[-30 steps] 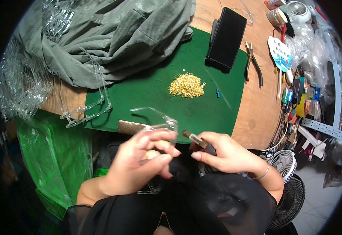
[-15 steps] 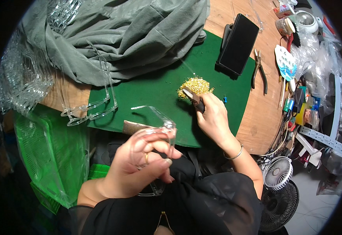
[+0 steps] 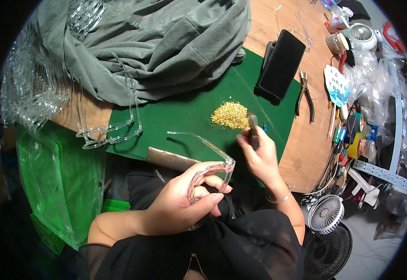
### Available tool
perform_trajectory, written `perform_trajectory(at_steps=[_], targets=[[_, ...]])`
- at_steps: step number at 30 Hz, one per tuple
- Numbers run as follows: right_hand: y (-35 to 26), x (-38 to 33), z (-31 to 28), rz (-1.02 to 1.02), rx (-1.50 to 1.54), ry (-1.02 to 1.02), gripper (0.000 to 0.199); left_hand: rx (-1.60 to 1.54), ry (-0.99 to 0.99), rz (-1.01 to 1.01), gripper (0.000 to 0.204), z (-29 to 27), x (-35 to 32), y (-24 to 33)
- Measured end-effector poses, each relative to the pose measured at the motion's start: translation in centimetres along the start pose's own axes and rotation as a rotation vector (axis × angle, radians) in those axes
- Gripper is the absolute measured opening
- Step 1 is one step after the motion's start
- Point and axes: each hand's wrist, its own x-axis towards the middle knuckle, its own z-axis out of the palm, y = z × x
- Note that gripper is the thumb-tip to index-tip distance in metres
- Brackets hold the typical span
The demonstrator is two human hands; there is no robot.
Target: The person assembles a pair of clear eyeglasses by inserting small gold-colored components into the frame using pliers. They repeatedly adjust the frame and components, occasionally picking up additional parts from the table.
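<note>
In my left hand is a clear plastic eyeglass frame, held by its front between thumb and fingers. One temple of it points up and left over the green mat. My right hand is closed round a short dark tool, upright and smeared by motion; its kind does not show clearly. Just left of this tool lies a heap of tiny gold-coloured metal pieces on the mat. A blue push pin stands right of the tool.
A phone leans on a stand at the mat's far right, beside pliers. Grey cloth covers the back left, near stacked clear frames and a loose clear frame. A green bag hangs at left; fans stand at right.
My right hand has drawn the tool from the gold heap toward the right and down, turning it upright. My left hand has shifted right with the eyeglass frame. The view has tilted slightly.
</note>
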Motion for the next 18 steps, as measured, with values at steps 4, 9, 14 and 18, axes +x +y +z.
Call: perform_trajectory(at_steps=[4,9,14,18], targets=[[-3.0,-2.7,-1.1,-0.245,0.290,0.048,0.012,-0.053,-0.009,-0.056,0.050,0.5,0.0,0.1],[-3.6,-2.6,0.1,-0.768,0.194,0.187,0.018,-0.122,-0.090,-0.106,0.049,1.3,-0.2,0.3],[-2.9,-2.5,0.3,-0.825,0.290,0.172,0.015,-0.145,-0.175,-0.042,0.048,1.1,-0.4,-0.3],[-2.8,-2.4,0.1,-0.832,0.328,0.107,0.016,-0.122,-0.191,-0.033,0.047,1.0,-0.5,0.0]])
